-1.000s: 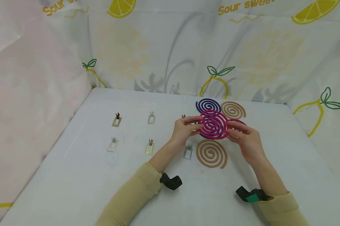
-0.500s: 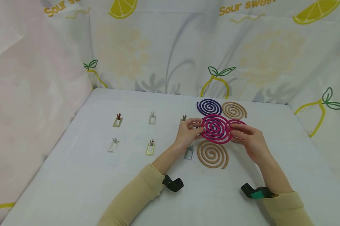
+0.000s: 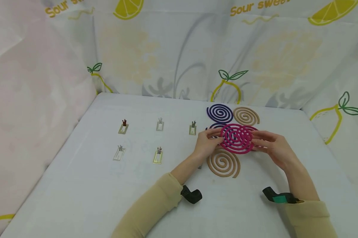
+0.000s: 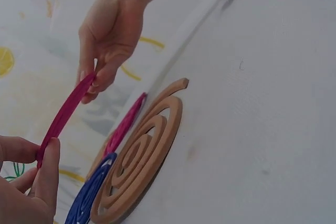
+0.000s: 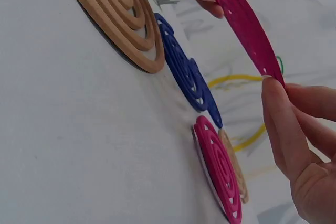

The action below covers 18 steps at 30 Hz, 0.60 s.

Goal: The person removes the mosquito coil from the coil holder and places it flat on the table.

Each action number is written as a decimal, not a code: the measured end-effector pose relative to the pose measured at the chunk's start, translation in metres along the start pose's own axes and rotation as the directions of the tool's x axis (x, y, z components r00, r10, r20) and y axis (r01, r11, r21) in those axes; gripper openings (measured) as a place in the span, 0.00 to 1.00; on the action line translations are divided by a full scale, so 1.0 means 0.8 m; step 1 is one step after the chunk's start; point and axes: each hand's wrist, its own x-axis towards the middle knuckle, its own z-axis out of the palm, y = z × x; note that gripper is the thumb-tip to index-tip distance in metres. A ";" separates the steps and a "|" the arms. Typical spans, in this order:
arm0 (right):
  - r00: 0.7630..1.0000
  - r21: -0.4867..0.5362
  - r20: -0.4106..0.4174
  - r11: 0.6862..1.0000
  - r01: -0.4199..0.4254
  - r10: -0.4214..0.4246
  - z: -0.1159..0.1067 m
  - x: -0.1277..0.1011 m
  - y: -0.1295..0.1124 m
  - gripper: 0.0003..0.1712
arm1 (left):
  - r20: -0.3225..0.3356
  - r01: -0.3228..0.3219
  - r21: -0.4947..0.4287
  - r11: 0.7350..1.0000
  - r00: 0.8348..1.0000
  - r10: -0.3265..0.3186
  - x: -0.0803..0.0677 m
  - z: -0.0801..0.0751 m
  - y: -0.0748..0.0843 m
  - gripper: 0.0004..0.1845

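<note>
Both hands hold a pink mosquito coil above the table, pinching it at opposite edges. My left hand has its left edge between thumb and fingers. At the right edge, my right hand does the same. In the right wrist view the raised coil appears nearly edge-on, well off the table. Beneath it lies another pink coil, partly covered in the head view. Around it lie a dark blue coil, a second blue one partly hidden, and two tan coils, one nearer and one farther.
Several small metal coil stands with upright prongs sit in rows to the left, such as one with a reddish prong and a gold one. Another stand is mostly hidden by the left wrist. A printed cloth borders the table.
Both hands have carried the pink coil to the right and slightly nearer, from over the blue coil toward the lying pink coil. One stand has come into fuller view, another is now mostly covered.
</note>
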 end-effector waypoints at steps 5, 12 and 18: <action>0.999 -0.049 0.047 0.999 -0.019 0.022 -0.019 -0.001 0.004 0.14 | -0.013 0.015 0.041 0.999 1.000 -0.015 -0.001 0.013 -0.003 0.17; 0.994 -0.174 0.104 0.985 -0.005 0.024 -0.046 -0.002 0.010 0.17 | 0.025 0.002 0.076 0.997 1.000 -0.004 -0.003 0.027 -0.003 0.18; 0.989 -0.201 0.145 0.980 -0.007 0.037 -0.066 -0.006 0.016 0.16 | 0.046 0.016 0.056 0.998 0.999 -0.019 -0.005 0.040 -0.010 0.18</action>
